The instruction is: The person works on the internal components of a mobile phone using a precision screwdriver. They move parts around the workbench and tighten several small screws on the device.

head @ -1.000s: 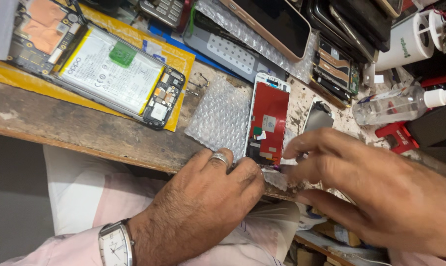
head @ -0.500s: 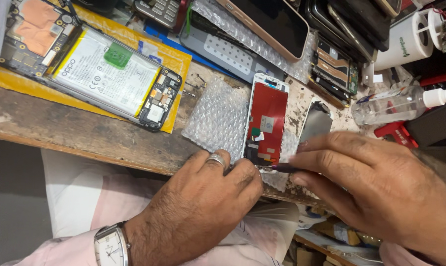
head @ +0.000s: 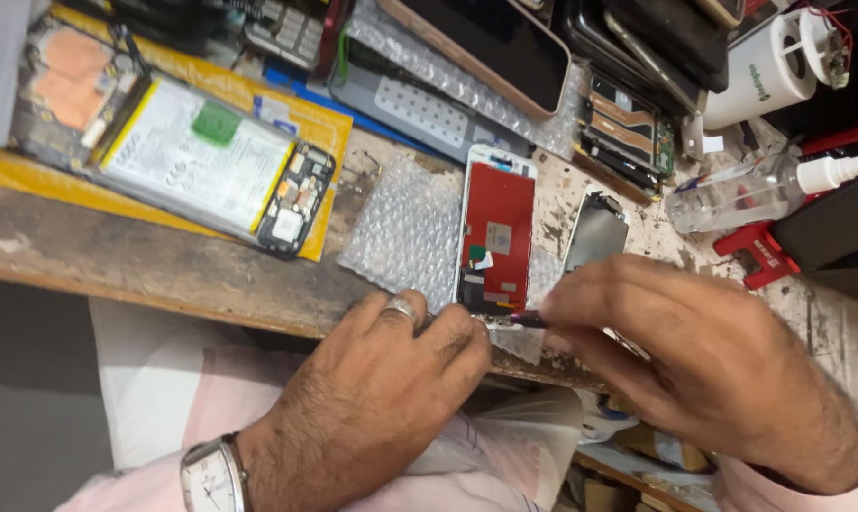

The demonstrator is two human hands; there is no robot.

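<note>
Nearest the camera, the left hand (head: 391, 398) is reaching up from the lap, a watch (head: 211, 479) on the wrist and a ring (head: 402, 308) on one finger. Its knuckles are curling over the worn table (head: 164, 275) edge and its fingertips are pressing down on the bottom end of the red phone screen panel (head: 497, 232), pinning it rather than lifting it.

The right hand (head: 694, 365) is coming in from the right, palm down, fingers bunched in a pinching grip around a thin dark tool (head: 527, 320) whose tip is meeting the lower edge of the same panel, just beside the left fingertips.

The panel is lying flat, back side up, on a sheet of bubble wrap (head: 401, 232) at the near edge of the table, between the two hands and running away from them. Just to its right a silvery metal plate (head: 595, 232) is lying.

Farther left, an opened phone with a white battery (head: 201, 161) bearing a green square label is resting on a yellow packet (head: 31, 171). Farther right, a clear spray bottle (head: 732, 194) is lying on its side near a red holder (head: 756, 251). At the back, a dark-screened phone (head: 500, 43) is sitting on more bubble wrap, and a white cylinder (head: 761, 71) with green print is standing at the far right.
</note>
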